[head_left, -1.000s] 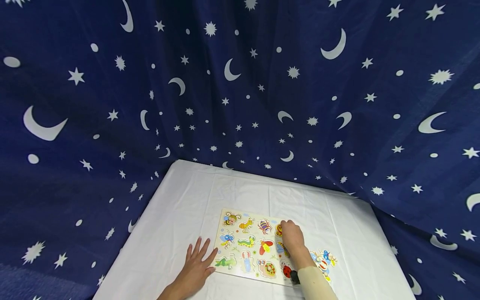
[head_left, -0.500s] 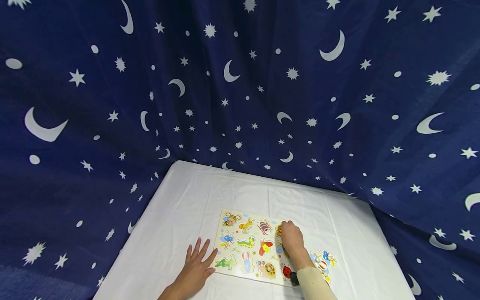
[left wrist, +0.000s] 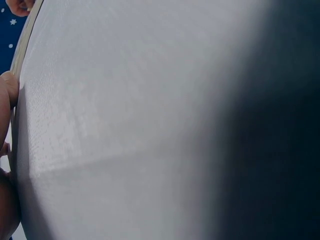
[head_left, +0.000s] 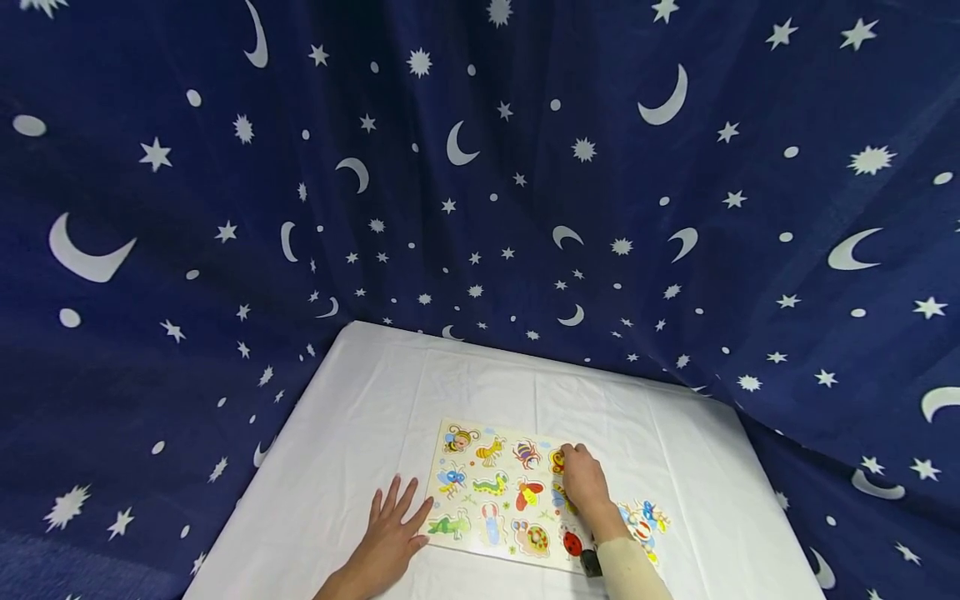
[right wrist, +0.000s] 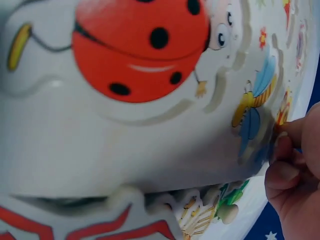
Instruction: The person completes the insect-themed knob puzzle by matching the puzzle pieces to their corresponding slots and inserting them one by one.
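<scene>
A cream insect puzzle board (head_left: 475, 505) lies on the white cloth, its pictures in rows. My left hand (head_left: 387, 537) rests with fingers spread at the board's left edge; in the left wrist view only parts of its fingers (left wrist: 5, 90) show at the far left. My right hand (head_left: 587, 479) is over the board's top right corner, where its curled fingers and thumb pinch a yellow and red puzzle piece (head_left: 557, 461), mostly hidden by the hand. In the right wrist view the fingertips meet at that corner, beyond the blue-winged insect (right wrist: 250, 112) and the ladybird (right wrist: 145, 55).
Several loose insect pieces (head_left: 643, 527) lie in a pile right of the board, partly behind the right forearm. A piece with red stripes (right wrist: 115, 225) sits close to the board's edge. White cloth (head_left: 480, 379) covers the table, and a blue star-and-moon curtain (head_left: 480, 167) surrounds it.
Both hands keep nearly the same places. The right hand stays at the top right corner with only slight finger movement, and the head view shifts a little.
</scene>
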`<state>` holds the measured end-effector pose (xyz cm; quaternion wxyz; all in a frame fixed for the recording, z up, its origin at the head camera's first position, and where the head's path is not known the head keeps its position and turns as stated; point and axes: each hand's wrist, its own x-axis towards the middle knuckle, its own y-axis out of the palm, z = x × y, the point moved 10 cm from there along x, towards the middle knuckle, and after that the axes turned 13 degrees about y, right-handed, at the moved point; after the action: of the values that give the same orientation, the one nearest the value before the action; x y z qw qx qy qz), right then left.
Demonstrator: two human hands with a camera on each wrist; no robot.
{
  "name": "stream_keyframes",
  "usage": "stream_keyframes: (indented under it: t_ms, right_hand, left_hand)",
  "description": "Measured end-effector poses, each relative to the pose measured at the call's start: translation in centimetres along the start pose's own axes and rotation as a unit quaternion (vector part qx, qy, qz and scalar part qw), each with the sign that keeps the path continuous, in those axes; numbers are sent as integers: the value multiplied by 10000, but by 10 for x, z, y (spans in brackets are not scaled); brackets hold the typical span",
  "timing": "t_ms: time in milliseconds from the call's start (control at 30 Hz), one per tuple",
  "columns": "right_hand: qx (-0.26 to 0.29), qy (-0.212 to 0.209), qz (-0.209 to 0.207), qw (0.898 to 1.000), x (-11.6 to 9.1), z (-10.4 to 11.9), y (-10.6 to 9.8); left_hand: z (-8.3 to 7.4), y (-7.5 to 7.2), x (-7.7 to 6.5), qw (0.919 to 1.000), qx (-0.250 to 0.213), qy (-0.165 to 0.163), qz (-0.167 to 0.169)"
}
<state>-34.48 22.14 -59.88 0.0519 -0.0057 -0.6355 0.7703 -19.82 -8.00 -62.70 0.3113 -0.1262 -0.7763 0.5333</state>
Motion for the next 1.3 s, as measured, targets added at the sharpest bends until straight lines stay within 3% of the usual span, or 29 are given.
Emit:
stream_keyframes:
  t_ms: [200,400,533,800,933,1133,1300]
  right_hand:
    - [588,66,122,9982,-6,-5,-7]
    - [954,671,-141,9931,-15,-38,-31]
    - [735,1002,-212,9920,-22,-61,-42]
    - [138,1817,175,9831,-31,-103,-55]
    - [-110,2409,397,9697,-33,-128,-53]
    - [-280,3280,817,9407,-42,-157,-42]
    - [-387,3631,1088,9246,-49,-173,-35]
  left_hand:
    - [0,2,0,10000,3,-13,8]
    - [-3,5,2,10000,-51,70,-30]
    - [-3,5,1,9999,64,98,-82]
    - [1,2,-1,10000,-73,5,-10]
    - [1,1,-1,10000,-7,7,-72]
    - [1,0,-1,9999,63,39,-123]
    - [-1,-4,-2,9995,-11,150,-263]
